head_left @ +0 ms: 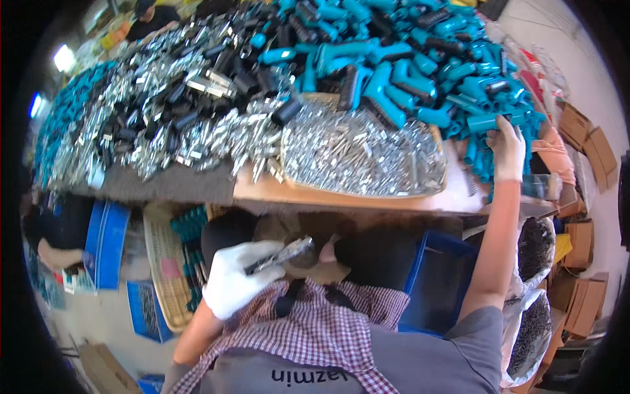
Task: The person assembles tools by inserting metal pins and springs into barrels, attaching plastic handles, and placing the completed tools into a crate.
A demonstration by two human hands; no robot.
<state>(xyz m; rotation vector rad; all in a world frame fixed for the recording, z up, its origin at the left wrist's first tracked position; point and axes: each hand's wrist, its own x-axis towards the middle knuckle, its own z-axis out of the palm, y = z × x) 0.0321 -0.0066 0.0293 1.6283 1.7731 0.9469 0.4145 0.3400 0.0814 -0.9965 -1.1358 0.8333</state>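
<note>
Left hand [237, 278], low, left of centre: grip clamped on metal parts [283, 255]. Right hand [508, 150], upper right: at teal handle [482, 123]; grip closure unclear.

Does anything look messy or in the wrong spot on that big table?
Maybe: a black cylinder lies at the upper-left rim of the tray, and a teal handle pokes over its far edge. They look odd beside the small silvery pieces inside.
</note>
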